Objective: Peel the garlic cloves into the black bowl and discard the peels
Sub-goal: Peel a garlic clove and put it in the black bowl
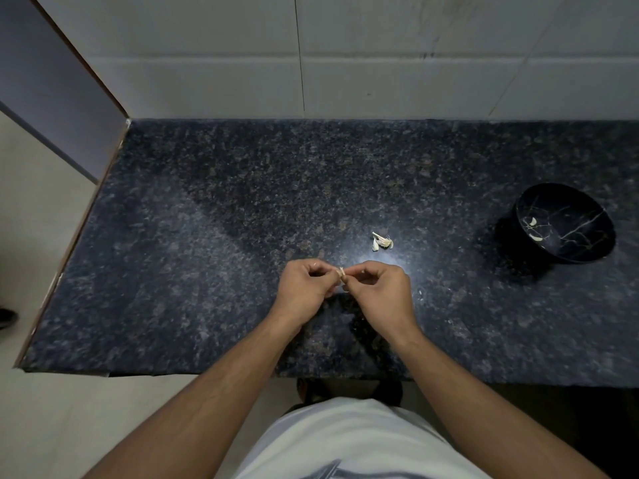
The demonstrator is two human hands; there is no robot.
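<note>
Now, step in hand: peeling, mid-way through one clove; both hands work on it above the table, near the middle of its front edge.
Left hand [304,288]: fingers curled in, tips pinching the left end of the garlic clove [341,274].
Right hand [377,288]: fingers curled likewise, pinching the right end of the same clove; it looks as if this hand is picking at the skin, though that is a judgement from the pose.
Clove in hand: held between the two sets of fingertips, off the table top; a pale, papery bit shows between them.
Black bowl [587,250]: stands toward the right edge of the table, well apart from the hands; a few peeled cloves [532,229] lie inside on its left wall.
Small pile [382,242]: lies on the table just beyond the hands, between them and the back edge, left of the bowl.
Progress: some cloves are done, at least one is under way, and the peels are not yet thrown away.
Next move calls for: stripping the last skin free, then a reach to the right to drop the bare clove in the bowl; the loose skin has to be kept out of the bowl and gathered for discarding.
Hard to make out: how much skin is left on the held clove, since the fingertips cover most of it.
Also unclear: whether the pile is unpeeled cloves, empty peels or both.
Hidden or cut off: no bin or place for the peels shows anywhere; the bowl's far inner wall is dark and its full contents cannot be counted.
</note>
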